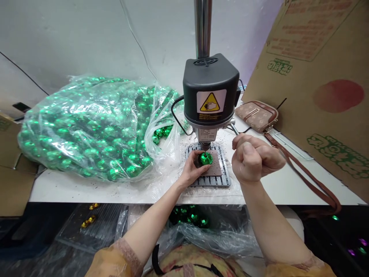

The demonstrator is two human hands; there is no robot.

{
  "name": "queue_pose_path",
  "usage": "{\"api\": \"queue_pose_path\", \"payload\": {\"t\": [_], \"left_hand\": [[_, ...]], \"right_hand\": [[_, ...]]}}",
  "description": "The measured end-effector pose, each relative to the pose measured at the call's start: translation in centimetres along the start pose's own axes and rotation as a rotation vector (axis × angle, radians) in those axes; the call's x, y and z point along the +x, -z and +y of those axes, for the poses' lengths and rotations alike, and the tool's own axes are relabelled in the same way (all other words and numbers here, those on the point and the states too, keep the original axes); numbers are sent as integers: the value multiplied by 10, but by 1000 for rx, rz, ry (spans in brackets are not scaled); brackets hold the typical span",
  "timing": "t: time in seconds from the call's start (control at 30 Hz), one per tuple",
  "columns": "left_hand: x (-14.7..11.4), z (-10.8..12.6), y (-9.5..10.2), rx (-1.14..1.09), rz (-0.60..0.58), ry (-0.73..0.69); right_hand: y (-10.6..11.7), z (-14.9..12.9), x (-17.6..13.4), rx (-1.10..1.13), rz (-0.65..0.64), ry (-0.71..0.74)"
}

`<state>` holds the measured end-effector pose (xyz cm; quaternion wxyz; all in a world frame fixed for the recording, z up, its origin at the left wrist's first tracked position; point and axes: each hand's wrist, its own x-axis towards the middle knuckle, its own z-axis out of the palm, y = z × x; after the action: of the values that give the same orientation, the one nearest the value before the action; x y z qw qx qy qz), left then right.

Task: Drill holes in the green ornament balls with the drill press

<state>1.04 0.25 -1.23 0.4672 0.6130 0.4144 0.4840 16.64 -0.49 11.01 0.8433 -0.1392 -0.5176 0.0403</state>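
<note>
On one white table (86, 191), left hand (190, 168) holds one green ball (206, 158)

Shiny green ball (206, 158) gleaming here, sitting on the brownish pad (216, 169), nestling between left-hand fingers (204, 169), black drill press (211, 88) looming directly above.

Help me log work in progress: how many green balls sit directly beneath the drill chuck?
1: the green ball held by the left hand, right below the chuck. The hand could hide another.
</note>
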Motion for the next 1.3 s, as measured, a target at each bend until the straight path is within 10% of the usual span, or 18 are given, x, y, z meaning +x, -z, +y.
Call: {"api": "queue_pose_path", "payload": {"t": [0.4,0.57,0.87,1.0,1.1,1.17,1.3], "left_hand": [[-2,5,-3,-10,72,-4],[-49,15,4,230,118,-182],[-206,-37,50,940,-796,-51],[-203,-27,52,1149,-947,233],[-166,13,57,847,-1079,257],[-122,43,71,565,-886,103],[-2,73,113,704,-30,-132]], "right_hand": [[-47,-4,93,-30,40,-529],[-47,-2,94,-36,54,-528],[-47,-3,89,-62,51,-453],[-47,-4,88,-84,67,-456],[-46,-4,88,-90,63,-462],[-46,-4,88,-87,64,-455],[-47,-5,88,-88,73,-449]]}}
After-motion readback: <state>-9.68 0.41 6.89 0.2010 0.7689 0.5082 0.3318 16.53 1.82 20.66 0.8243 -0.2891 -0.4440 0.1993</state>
